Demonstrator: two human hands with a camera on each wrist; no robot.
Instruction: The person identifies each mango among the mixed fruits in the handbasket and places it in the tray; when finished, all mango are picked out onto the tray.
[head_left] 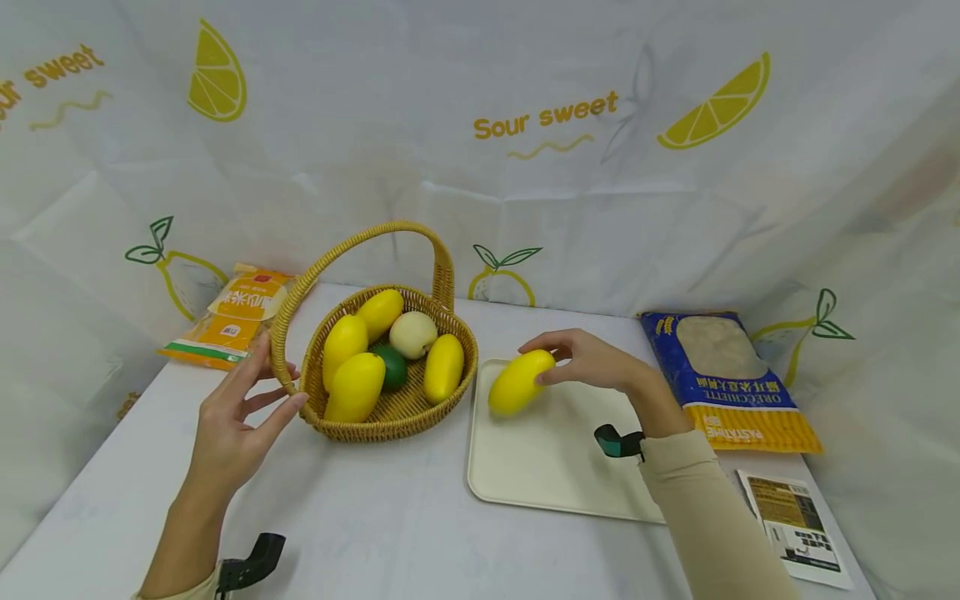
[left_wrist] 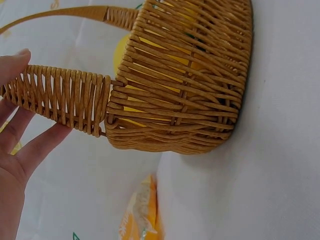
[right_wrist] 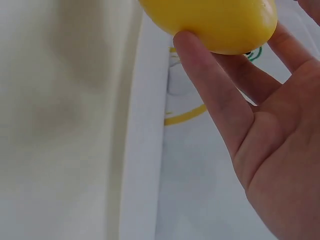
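Note:
My left hand [head_left: 234,421] grips the left foot of the arched handle [head_left: 279,333] of a wicker basket [head_left: 390,431]. In the left wrist view, the thumb lies on one side of the woven handle [left_wrist: 65,97] and the fingers on the other. Several yellow mangoes [head_left: 356,387], a pale round fruit [head_left: 413,335] and a dark green fruit [head_left: 392,368] lie inside the basket. My right hand [head_left: 596,364] pinches another yellow mango [head_left: 517,385] over the left part of a cream tray [head_left: 547,471]. The right wrist view shows thumb and fingers around this mango [right_wrist: 220,25].
Behind the basket's left side lies an orange food packet [head_left: 236,317]. A blue and yellow pasta bag [head_left: 727,379] is right of the tray, with a printed card [head_left: 798,529] nearer the front. A white curtain [head_left: 420,142] with lemon prints hangs at the table's back.

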